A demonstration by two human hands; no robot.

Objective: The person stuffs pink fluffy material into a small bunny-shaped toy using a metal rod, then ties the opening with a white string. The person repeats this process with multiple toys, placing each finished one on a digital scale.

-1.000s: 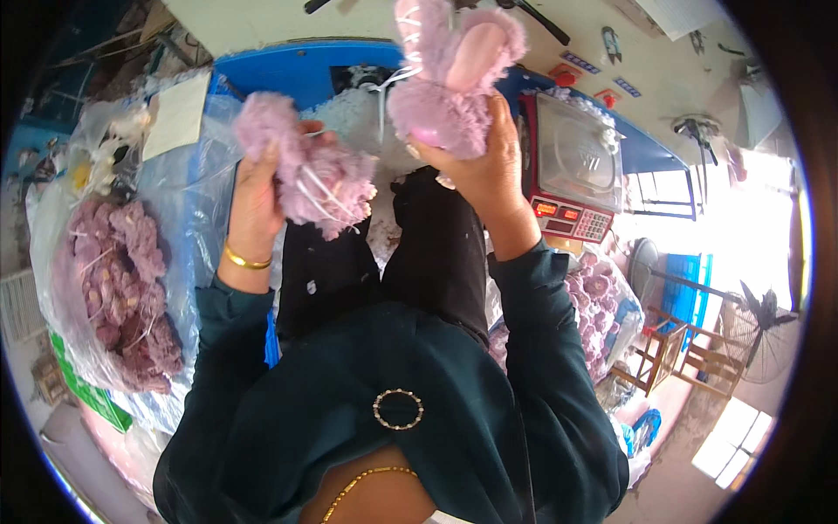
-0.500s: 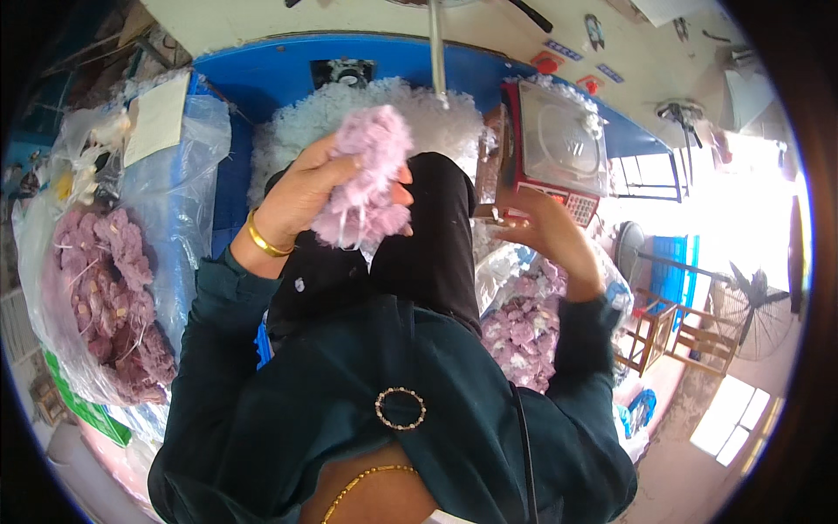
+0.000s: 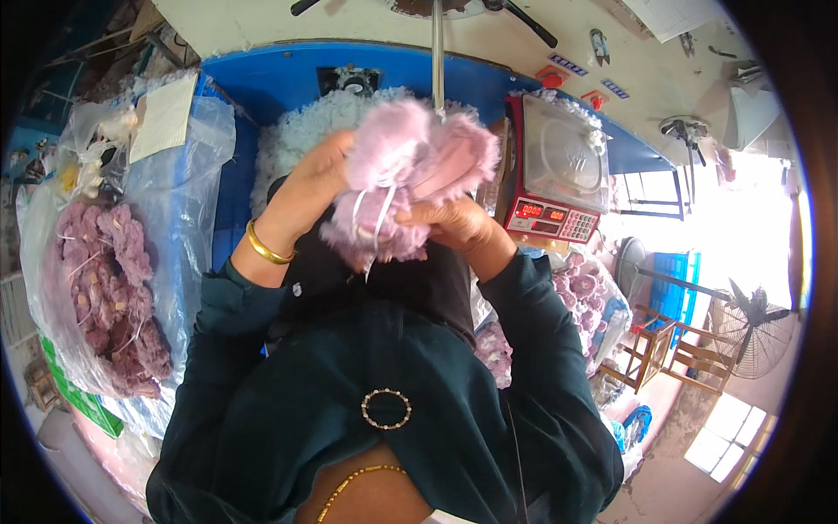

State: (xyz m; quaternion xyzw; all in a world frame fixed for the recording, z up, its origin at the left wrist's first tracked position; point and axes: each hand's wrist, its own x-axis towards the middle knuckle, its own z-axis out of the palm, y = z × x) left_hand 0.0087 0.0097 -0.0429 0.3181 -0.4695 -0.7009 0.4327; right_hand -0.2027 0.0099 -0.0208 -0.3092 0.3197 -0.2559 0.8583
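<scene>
A fuzzy pinkish-purple plush piece (image 3: 388, 157) with white strings hanging from it is held up over my lap. My left hand (image 3: 327, 166) grips its left side, the fingers partly hidden behind the fur. My right hand (image 3: 454, 223) pinches its lower right part. One lobe on the right shows a smoother pink face. Just above, a thin metal tube (image 3: 437, 61) comes down and its lower end meets the plush's upper edge; I cannot tell whether it is inside. White fibre stuffing (image 3: 297, 131) lies heaped behind my left hand.
A red-framed scale (image 3: 563, 153) stands right of the plush. At left, a clear plastic bag (image 3: 188, 175) holds purple plush pieces (image 3: 109, 297); more plush pieces (image 3: 580, 293) lie in a bag at right. A blue panel (image 3: 262, 65) borders the stuffing. Farther right stands a fan (image 3: 749, 323).
My right hand has come in from beside the scale and taken hold of the plush piece. The plush has moved right toward the tube and spread into separate lobes.
</scene>
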